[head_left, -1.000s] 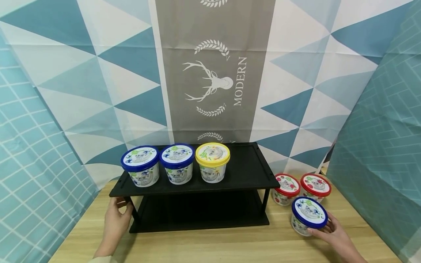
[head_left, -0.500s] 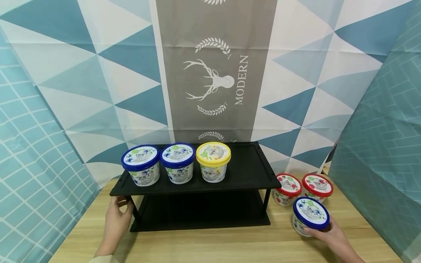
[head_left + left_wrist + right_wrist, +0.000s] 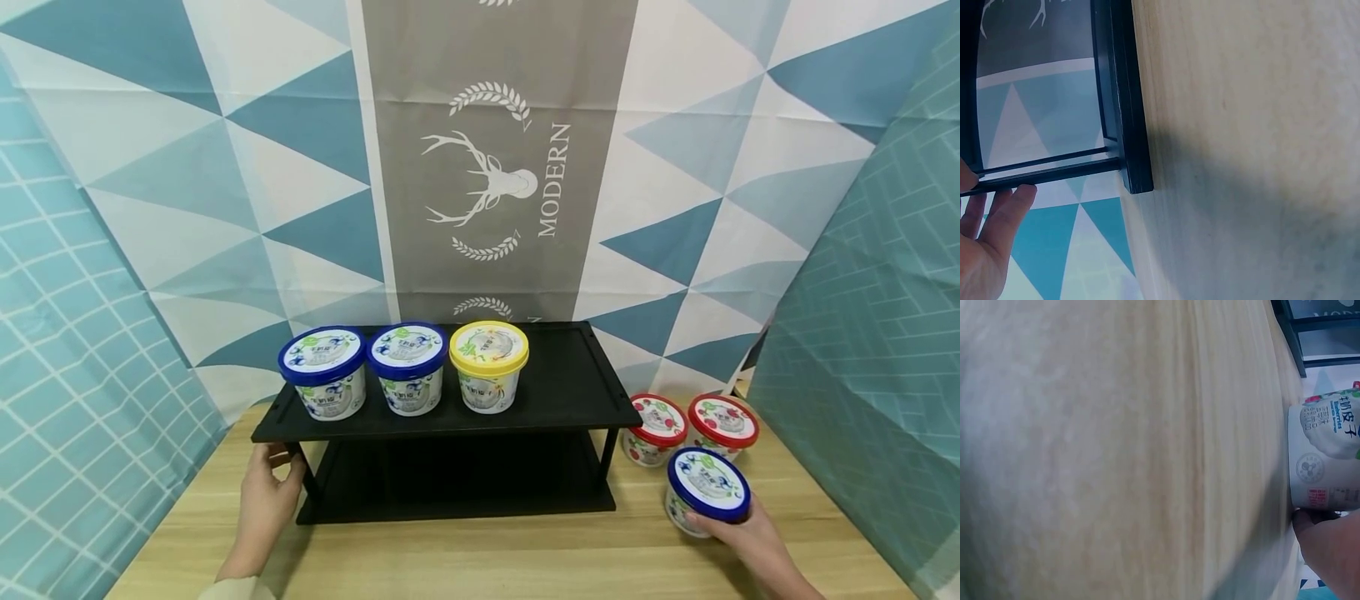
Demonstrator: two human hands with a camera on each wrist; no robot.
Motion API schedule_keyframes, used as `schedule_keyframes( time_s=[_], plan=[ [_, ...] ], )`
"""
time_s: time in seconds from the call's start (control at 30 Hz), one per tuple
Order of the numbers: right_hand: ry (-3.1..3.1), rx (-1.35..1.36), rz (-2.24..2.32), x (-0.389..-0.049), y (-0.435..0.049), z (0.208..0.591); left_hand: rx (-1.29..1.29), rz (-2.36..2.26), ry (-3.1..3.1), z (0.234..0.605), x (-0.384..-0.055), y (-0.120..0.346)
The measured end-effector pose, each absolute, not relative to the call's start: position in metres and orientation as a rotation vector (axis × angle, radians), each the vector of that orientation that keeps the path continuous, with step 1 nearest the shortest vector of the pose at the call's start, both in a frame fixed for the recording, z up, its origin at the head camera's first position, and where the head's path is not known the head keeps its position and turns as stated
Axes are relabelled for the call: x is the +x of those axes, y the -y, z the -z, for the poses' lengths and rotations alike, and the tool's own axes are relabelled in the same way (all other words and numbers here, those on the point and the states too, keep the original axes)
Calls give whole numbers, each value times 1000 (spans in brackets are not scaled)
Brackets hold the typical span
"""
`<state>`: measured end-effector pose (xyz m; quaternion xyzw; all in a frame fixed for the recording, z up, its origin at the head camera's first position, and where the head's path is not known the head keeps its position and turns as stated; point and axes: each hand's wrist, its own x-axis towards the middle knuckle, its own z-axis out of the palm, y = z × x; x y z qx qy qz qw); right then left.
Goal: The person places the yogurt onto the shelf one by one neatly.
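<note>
At the left end of a two-tier black shelf (image 3: 577, 375), my left hand (image 3: 266, 504) pinches the front leg (image 3: 1066, 172) between thumb and fingers. On the right, my right hand (image 3: 757, 542) holds a blue-lidded tub (image 3: 708, 483) by its side, the thumb at the front. That tub stands upright, its base at the wooden table in the right wrist view; the far fingers are hidden behind it. Just behind it are two red-lidded tubs (image 3: 656, 425). On the shelf's top stand two blue-lidded tubs (image 3: 322, 367) and a yellow-lidded tub (image 3: 489, 367) in a row.
The wooden table (image 3: 450, 562) runs along the front. A patterned cloth (image 3: 487, 167) hangs behind the shelf. Tile-printed sheets (image 3: 67, 333) close off both sides. The shelf's lower tier (image 3: 457, 483) lies under the top board.
The right hand's fingers have settled a little further round the blue-lidded tub. The left hand stays on the shelf leg. The head view has shifted slightly.
</note>
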<state>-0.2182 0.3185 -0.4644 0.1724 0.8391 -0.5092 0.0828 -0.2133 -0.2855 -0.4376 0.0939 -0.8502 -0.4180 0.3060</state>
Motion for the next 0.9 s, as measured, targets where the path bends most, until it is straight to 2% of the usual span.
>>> schedule_keyframes(
  time_s=[0.9],
  plan=[
    [-2577, 504, 1494, -212, -312, 457, 258, 1073, 2262, 436, -213, 285]
  ],
)
